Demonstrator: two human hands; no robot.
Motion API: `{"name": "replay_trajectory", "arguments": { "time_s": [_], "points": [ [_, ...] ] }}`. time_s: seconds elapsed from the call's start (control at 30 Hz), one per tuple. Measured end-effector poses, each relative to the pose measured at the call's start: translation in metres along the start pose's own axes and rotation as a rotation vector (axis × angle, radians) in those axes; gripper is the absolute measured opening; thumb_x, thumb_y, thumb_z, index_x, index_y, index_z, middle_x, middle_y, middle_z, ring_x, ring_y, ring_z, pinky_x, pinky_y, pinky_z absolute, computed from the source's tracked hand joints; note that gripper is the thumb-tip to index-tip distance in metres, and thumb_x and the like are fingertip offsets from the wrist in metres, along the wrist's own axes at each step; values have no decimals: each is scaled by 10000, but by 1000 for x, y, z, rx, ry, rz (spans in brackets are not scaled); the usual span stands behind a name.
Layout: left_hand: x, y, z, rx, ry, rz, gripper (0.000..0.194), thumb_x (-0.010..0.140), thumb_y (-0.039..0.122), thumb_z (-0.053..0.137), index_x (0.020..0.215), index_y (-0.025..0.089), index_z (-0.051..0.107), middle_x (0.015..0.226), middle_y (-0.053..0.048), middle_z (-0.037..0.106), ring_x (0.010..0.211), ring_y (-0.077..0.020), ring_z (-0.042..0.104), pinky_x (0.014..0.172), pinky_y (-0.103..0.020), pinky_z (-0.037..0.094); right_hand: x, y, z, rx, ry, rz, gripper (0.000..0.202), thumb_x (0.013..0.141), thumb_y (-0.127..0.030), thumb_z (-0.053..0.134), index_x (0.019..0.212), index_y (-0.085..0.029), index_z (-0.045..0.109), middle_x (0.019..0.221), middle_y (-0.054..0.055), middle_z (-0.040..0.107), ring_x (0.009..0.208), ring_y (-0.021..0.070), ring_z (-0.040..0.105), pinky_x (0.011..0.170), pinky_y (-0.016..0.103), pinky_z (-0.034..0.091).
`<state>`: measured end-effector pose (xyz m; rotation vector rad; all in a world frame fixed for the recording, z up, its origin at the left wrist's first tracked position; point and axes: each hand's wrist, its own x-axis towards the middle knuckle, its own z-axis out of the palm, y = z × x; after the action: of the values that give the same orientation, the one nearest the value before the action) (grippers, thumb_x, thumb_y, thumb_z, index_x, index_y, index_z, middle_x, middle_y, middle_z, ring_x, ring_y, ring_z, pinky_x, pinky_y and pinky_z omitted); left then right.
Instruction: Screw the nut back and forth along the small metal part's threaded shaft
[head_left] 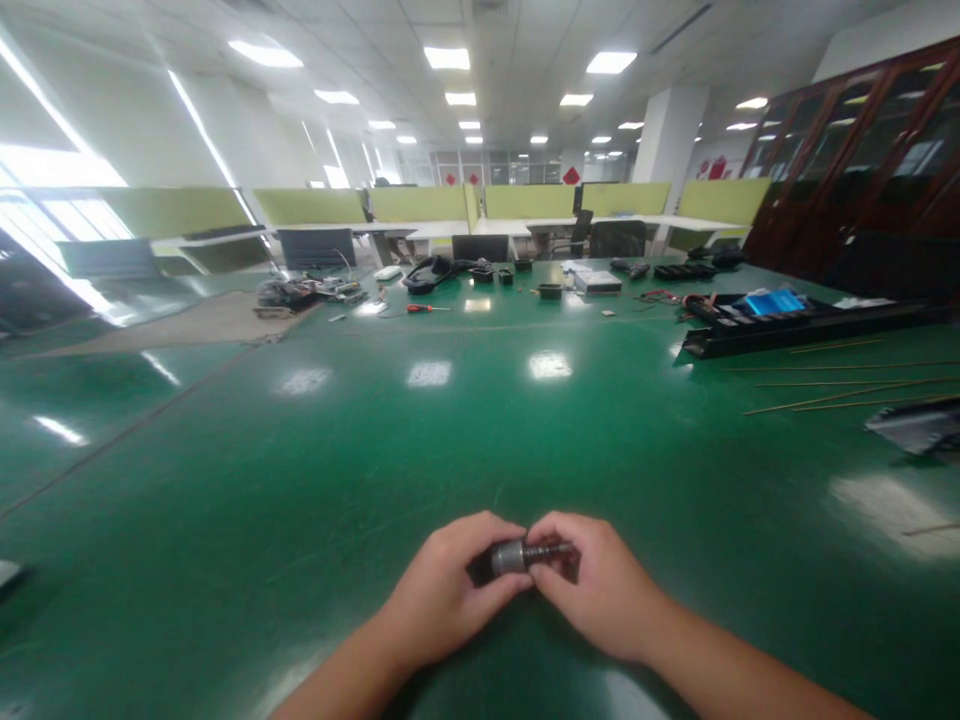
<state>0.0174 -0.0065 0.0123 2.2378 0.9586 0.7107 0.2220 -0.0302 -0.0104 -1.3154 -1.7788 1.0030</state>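
Note:
Near the front of the green table, a small grey metal cylinder with a thin ribbed shaft (511, 557) lies sideways between my two hands. My left hand (450, 575) closes its thumb and fingers around the wide cylinder end. On the other side, my right hand (592, 575) pinches around the ribbed shaft, which points to the right. The fingertips of both hands almost meet at the middle of the part. Fingers hide the part's far left end and some of the shaft.
The green table (360, 450) stretches ahead. Far back lie a red screwdriver (426, 308), a pile of electronic parts (300, 290) and several small black boxes. At right sit a long black tray (802, 325), several thin rods (847, 393) and a silvery object (915, 425).

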Motion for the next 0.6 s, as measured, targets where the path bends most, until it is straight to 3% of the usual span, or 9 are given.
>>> {"name": "replay_trajectory", "arguments": {
  "time_s": [0.6],
  "points": [
    [0, 1, 1, 80, 32, -17, 202, 887, 324, 663, 1060, 226, 697, 882, -23, 711, 820, -189, 648, 746, -292, 467, 1, -3, -2, -1, -15, -36, 66, 806, -194, 667, 838, -190, 725, 737, 6, 689, 660, 152, 591, 601, 238, 399]
  ]
}}
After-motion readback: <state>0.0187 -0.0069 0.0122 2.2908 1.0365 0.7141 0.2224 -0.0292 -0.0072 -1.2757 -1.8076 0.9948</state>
